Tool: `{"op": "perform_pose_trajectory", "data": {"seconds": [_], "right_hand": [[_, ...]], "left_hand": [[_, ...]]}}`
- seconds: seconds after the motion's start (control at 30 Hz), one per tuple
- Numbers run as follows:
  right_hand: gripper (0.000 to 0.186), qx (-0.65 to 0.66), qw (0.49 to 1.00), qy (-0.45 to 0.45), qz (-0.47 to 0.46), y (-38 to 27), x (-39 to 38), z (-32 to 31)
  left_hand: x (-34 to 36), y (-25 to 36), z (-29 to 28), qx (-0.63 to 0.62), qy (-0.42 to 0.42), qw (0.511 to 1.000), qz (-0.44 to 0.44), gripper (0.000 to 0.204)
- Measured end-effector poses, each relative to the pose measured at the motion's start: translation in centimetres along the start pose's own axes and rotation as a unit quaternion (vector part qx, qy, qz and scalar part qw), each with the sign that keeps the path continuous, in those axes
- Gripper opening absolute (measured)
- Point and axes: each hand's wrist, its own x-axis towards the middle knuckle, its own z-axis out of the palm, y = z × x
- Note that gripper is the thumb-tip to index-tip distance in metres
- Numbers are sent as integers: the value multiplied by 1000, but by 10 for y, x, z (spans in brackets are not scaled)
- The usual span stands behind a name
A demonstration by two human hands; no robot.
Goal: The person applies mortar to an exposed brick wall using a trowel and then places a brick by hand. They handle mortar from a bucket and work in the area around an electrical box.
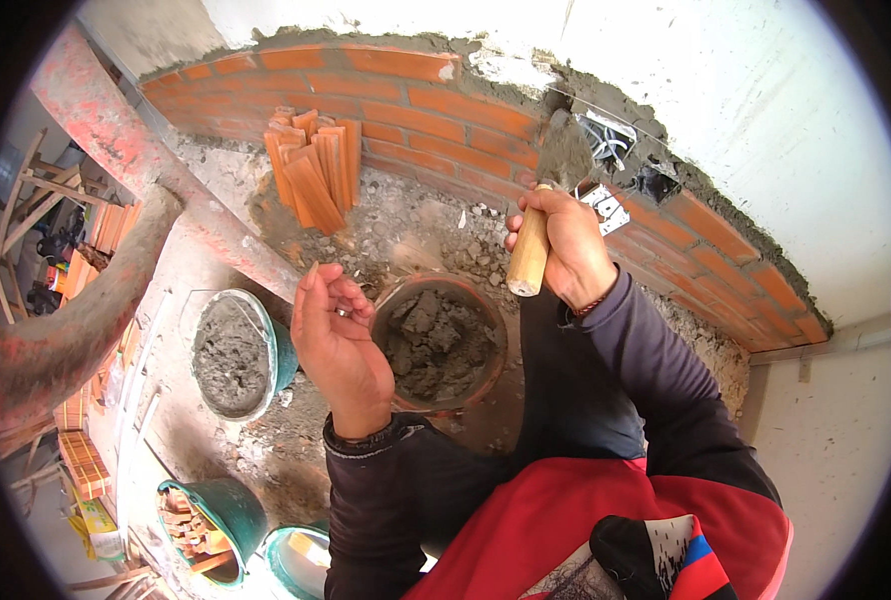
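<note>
My right hand (566, 240) is closed round the wooden handle of a trowel (531, 255). Its grey, mortar-smeared blade points away from me, up against the gap in the brick facing (446, 120), beside an opening with bundled wires (606, 140). A white electrical box plate (604, 208) sits just beyond that hand. My left hand (338, 340) is raised with loosely bent fingers, and no object shows in it. It hovers at the left rim of a round tub of mortar (436, 340) that stands in front of me.
Thin brick tiles (311, 170) are stacked by the wall. To the left stand a green bucket of wet mortar (231, 355) and another bucket (211, 530) with brick pieces. A red, mortar-stained pole (191, 195) slants across the left side. Rubble lies along the wall's foot.
</note>
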Motion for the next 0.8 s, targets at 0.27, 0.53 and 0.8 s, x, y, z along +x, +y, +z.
{"op": "perform_pose_trajectory", "data": {"seconds": [0.27,0.53,0.8], "right_hand": [[19,32,999,4,-24,5,9,13],[25,12,998,17,-51,10,20,15],[18,-119,990,13,-73,7,22,-34]], "left_hand": [[-3,2,1,3,-6,1000,4,21],[-3,2,-3,-2,-10,1000,9,21],[-5,3,-4,4,-12,1000,15,21]]}}
